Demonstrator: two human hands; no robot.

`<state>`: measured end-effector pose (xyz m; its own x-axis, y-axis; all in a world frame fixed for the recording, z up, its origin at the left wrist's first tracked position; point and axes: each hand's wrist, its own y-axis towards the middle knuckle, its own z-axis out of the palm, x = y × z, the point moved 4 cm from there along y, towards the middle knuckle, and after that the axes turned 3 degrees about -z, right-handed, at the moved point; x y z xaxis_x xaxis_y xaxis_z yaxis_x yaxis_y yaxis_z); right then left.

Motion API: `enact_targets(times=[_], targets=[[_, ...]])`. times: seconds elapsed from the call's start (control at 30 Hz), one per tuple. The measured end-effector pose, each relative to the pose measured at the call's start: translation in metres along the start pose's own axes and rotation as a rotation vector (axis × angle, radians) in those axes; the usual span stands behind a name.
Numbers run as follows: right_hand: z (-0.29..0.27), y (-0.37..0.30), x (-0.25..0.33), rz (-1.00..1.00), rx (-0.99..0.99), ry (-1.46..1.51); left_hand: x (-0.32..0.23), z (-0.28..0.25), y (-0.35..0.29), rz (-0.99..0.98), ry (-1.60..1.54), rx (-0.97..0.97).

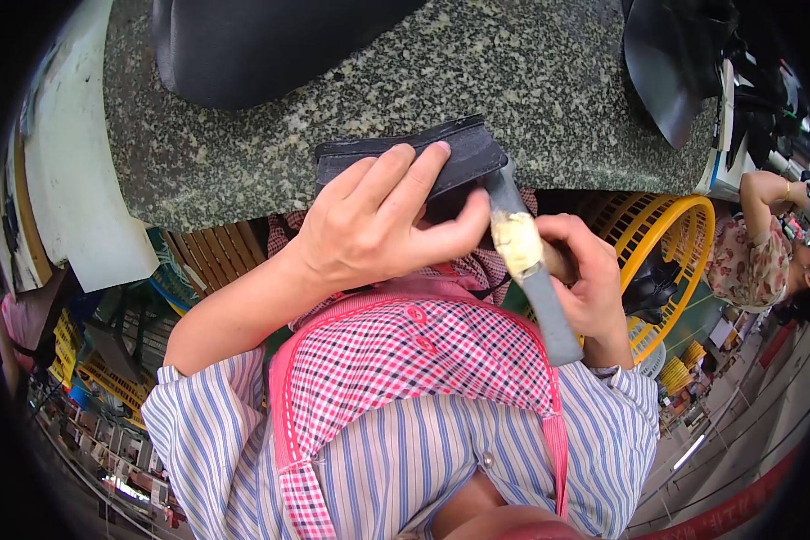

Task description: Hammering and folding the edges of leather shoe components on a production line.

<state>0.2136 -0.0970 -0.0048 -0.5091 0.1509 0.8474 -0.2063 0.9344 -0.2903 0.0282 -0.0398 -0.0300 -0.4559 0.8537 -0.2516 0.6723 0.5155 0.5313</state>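
Observation:
My left hand (369, 216) grips a folded black leather-like piece (463, 157) at the near edge of the speckled stone table (531, 81). Its fingers lie over the piece's face, and the thumb points toward the hammer. A hammer (549, 310) with a long grey metal head, wrapped in something pale yellow around its middle, is in my right hand (592, 274). My right fingers close around its handle, which they mostly hide. One end of the hammer head is up against the right end of the black piece, or very close to it.
Large black leather-like pieces lie at the table's far left (252, 54) and far right (670, 67). A yellow plastic basket (693, 234) with black items stands below the table on the right. Beyond it is another person (751, 243). A pale board (81, 171) flanks the table's left side.

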Motion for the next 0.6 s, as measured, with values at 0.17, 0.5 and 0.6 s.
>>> enact_targets(times=[0.17, 0.5, 0.6], targets=[[0.001, 0.005, 0.006, -0.105, 0.076, -0.11, 0.011, 0.005, 0.003, -0.157, -0.08, 0.037], [0.001, 0.004, 0.004, -0.095, -0.071, -0.187, 0.04, 0.002, 0.02, -0.551, -0.246, 0.119], [-0.013, 0.01, 0.002, -0.161, -0.074, -0.123, 0.044, 0.005, 0.021, -0.569, -0.295, 0.145]])
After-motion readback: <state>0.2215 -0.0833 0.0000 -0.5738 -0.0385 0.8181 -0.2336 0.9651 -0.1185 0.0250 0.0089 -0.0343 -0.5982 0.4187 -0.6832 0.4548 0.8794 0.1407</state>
